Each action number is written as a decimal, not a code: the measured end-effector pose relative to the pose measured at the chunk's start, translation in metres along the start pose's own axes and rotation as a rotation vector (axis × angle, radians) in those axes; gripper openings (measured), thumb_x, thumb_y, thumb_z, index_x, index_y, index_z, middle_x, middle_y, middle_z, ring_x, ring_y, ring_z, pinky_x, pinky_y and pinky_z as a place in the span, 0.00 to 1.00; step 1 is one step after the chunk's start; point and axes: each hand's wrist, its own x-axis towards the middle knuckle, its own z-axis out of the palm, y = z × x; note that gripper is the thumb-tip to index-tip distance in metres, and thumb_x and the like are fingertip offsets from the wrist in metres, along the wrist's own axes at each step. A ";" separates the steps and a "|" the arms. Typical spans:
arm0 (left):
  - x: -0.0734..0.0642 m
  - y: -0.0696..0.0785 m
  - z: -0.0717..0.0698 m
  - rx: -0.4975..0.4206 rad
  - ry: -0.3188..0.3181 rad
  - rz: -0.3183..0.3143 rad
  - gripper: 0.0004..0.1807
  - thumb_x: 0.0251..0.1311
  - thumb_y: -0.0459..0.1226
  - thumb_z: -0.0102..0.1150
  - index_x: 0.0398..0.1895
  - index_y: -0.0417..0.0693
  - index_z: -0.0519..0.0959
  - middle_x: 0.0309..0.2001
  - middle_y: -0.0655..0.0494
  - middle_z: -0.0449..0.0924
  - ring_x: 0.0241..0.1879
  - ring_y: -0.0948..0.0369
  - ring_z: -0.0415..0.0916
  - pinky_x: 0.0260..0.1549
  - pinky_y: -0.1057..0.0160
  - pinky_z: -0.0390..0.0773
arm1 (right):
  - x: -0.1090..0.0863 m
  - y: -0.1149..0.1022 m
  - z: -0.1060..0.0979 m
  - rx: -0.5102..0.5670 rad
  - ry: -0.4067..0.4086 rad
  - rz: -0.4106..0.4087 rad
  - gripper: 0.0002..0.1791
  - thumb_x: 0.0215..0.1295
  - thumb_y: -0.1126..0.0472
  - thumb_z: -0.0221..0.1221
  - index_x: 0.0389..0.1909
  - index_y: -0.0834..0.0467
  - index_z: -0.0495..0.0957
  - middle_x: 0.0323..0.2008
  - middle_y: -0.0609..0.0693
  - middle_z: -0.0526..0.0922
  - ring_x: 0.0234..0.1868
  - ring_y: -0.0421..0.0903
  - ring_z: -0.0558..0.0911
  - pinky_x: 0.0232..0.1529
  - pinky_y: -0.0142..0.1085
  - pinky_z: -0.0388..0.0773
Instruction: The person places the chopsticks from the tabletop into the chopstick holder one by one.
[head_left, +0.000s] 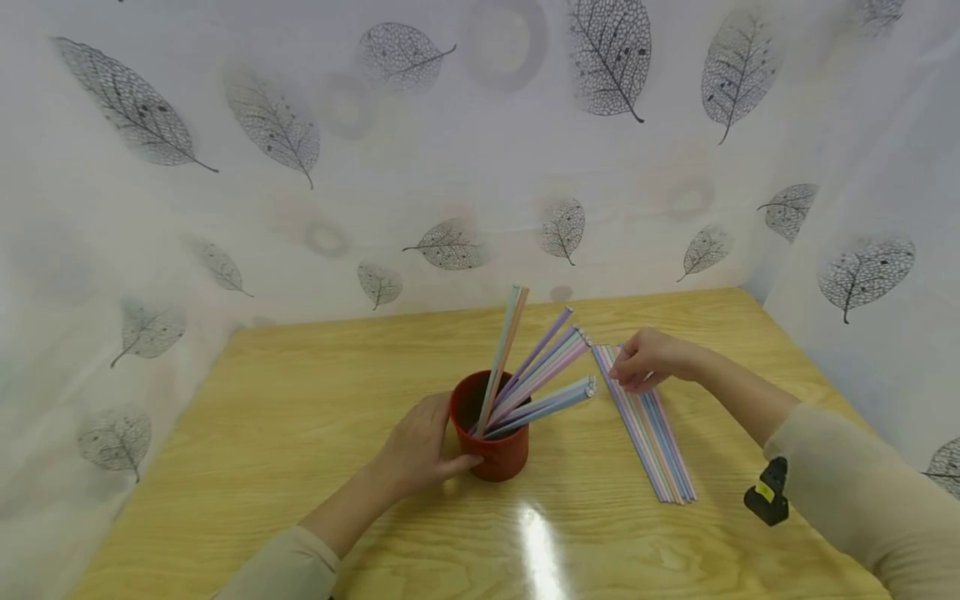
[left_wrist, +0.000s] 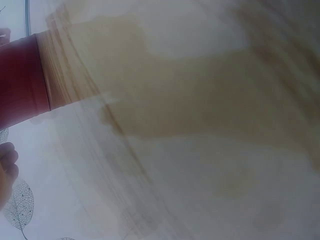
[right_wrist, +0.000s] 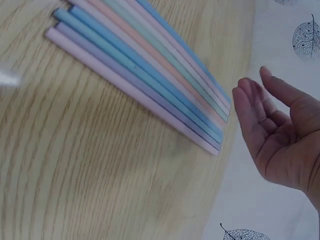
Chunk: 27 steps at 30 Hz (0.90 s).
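My left hand (head_left: 420, 450) grips a red cup (head_left: 502, 460) from its left side, with the thumb across the front. Thin pastel sticks (head_left: 543, 375) lean out of the cup, most of them tilting to the right. On the table to the right lies a flat row of similar sticks (head_left: 660, 454), in pink, blue, purple, green and orange. Above the far end of that row is my right hand (head_left: 648, 360). In the right wrist view this hand (right_wrist: 280, 135) has loosely bent fingers and holds nothing. The left wrist view catches the cup (left_wrist: 20, 82) and some fingers (left_wrist: 7, 162) at its edge.
Everything stands on a yellowish wood-grain table (head_left: 300, 392). A white cloth (head_left: 480, 158) printed with grey leaves hangs behind it and along both sides. A small black object with a yellow mark (head_left: 767, 493) is on the right sleeve.
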 end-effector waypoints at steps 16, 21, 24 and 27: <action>0.000 -0.001 0.002 0.006 0.022 0.015 0.47 0.57 0.68 0.37 0.61 0.36 0.64 0.53 0.44 0.74 0.54 0.51 0.72 0.55 0.53 0.74 | -0.011 0.035 -0.015 -0.072 0.159 0.272 0.13 0.56 0.61 0.65 0.20 0.67 0.81 0.13 0.48 0.79 0.15 0.40 0.79 0.22 0.33 0.81; -0.001 -0.001 0.002 0.005 0.026 0.016 0.48 0.57 0.69 0.36 0.62 0.35 0.63 0.53 0.44 0.75 0.54 0.50 0.73 0.54 0.53 0.75 | -0.012 0.042 -0.011 -0.075 0.158 0.295 0.13 0.53 0.60 0.68 0.22 0.67 0.81 0.15 0.50 0.80 0.17 0.41 0.80 0.24 0.34 0.82; -0.001 -0.001 0.002 0.007 0.037 0.024 0.48 0.57 0.68 0.37 0.61 0.34 0.64 0.53 0.43 0.75 0.53 0.50 0.73 0.53 0.53 0.76 | -0.014 0.044 -0.008 -0.067 0.153 0.289 0.13 0.53 0.60 0.68 0.23 0.68 0.81 0.16 0.51 0.80 0.18 0.41 0.80 0.25 0.36 0.83; 0.001 0.000 0.002 0.003 0.040 0.027 0.47 0.57 0.68 0.38 0.61 0.35 0.64 0.53 0.44 0.75 0.53 0.50 0.73 0.53 0.53 0.76 | -0.015 0.045 -0.006 -0.047 0.154 0.287 0.13 0.53 0.60 0.68 0.24 0.68 0.80 0.16 0.50 0.81 0.18 0.41 0.80 0.26 0.36 0.83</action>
